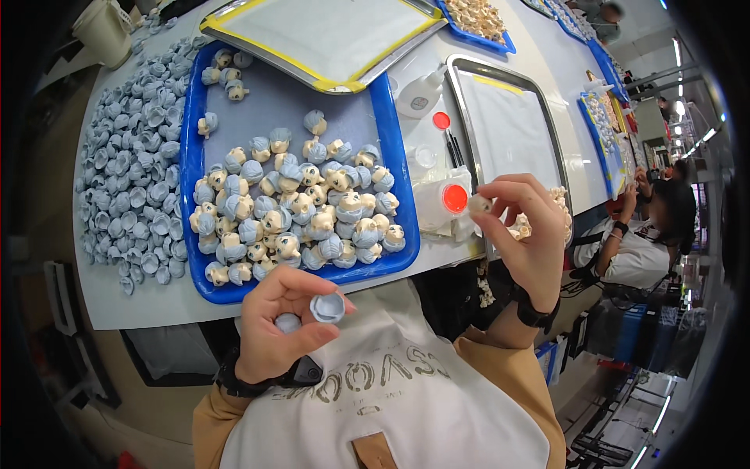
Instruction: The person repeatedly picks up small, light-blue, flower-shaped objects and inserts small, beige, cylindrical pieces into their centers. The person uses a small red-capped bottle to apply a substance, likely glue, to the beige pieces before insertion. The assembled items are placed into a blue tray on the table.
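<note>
Near the front edge of the blue tray (pixel 189 168), my left hand (pixel 262 328) is closed, holding a hollow grey-blue doll hair cap (pixel 328 307) between thumb and fingers, its open side showing. A second grey-blue piece (pixel 287 322) rests in that palm. My right hand (pixel 531 238) pinches a small cream doll head piece (pixel 479 205) between thumb and fingertips, beside a round red-topped container (pixel 455 198). Many doll heads with grey-blue hair (pixel 287 199) lie heaped in the blue tray. Loose cream pieces (pixel 522 229) lie behind my right fingers, partly hidden.
A pile of grey-blue hair caps (pixel 133 172) covers the table's left. A yellow-taped tray (pixel 320 35) overlaps the blue tray's far end. A white squeeze bottle (pixel 420 95), thin brushes (pixel 455 148) and a lined metal tray (pixel 500 125) stand right. A co-worker (pixel 633 242) sits farther right.
</note>
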`<state>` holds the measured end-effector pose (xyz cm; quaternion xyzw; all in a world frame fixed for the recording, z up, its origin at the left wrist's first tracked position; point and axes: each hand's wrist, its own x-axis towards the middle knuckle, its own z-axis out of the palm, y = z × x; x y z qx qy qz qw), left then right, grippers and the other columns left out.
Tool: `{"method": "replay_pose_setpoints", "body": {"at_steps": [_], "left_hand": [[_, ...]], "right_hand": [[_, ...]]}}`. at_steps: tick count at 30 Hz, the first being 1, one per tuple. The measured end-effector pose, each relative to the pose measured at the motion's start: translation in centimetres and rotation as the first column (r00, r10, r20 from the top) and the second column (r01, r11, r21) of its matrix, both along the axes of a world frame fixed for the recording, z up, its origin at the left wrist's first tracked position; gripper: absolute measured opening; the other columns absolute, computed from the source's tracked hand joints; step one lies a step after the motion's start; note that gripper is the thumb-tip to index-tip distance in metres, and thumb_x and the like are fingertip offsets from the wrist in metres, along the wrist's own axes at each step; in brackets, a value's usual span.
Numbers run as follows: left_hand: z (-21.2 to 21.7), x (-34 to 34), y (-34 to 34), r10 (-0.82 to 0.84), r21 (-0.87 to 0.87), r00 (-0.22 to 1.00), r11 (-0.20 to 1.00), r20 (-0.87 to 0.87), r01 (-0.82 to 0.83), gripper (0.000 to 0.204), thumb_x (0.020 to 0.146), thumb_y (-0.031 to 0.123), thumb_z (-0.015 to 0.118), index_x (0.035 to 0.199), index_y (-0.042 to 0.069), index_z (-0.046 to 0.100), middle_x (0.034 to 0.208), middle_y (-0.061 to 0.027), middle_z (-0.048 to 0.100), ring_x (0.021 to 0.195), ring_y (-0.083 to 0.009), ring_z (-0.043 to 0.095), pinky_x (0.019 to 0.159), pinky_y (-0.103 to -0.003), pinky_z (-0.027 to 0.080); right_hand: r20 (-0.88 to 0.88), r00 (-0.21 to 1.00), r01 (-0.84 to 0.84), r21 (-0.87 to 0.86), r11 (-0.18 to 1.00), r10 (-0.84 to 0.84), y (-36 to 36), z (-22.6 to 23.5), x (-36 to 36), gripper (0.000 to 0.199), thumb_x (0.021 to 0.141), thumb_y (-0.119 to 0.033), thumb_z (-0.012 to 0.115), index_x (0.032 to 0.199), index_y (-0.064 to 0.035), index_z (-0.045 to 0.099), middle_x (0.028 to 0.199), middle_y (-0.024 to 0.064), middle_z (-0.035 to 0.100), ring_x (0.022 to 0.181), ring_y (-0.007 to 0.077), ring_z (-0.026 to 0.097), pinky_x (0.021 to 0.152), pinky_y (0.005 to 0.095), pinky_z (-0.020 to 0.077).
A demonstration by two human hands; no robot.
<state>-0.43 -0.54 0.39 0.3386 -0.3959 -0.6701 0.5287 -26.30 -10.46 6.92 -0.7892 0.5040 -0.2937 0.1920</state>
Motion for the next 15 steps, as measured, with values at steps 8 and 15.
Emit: {"method": "replay_pose_setpoints", "body": {"at_steps": [8, 15], "left_hand": [[0.9, 0.5, 0.0, 0.065, 0.160, 0.997, 0.985, 0.034, -0.070, 0.046, 0.084, 0.028, 0.062, 0.114, -0.004, 0.048, 0.096, -0.0123, 0.062, 0.077, -0.0090, 0.058, 0.061, -0.019, 0.044], [0.2, 0.3, 0.0, 0.092, 0.044, 0.995, 0.995, 0.038, -0.094, 0.047, 0.083, 0.027, 0.064, 0.115, -0.004, 0.047, 0.094, -0.0115, 0.062, 0.077, -0.0100, 0.058, 0.064, -0.021, 0.044]], "right_hand": [[-0.076, 0.994, -0.076, -0.040, 0.996, 0.073, -1.0, -0.7, 0.8, 0.022, 0.068, -0.002, 0.070, 0.088, -0.0041, 0.064, 0.085, 0.0093, 0.059, 0.076, 0.0236, 0.059, 0.064, 0.0311, 0.0471], [-0.043, 0.999, -0.024, -0.017, 1.000, 0.023, -0.5, -1.0, 0.5, 0.020, 0.067, 0.000, 0.069, 0.085, -0.0022, 0.061, 0.084, 0.0094, 0.059, 0.074, 0.0217, 0.058, 0.064, 0.0293, 0.0467]]}}
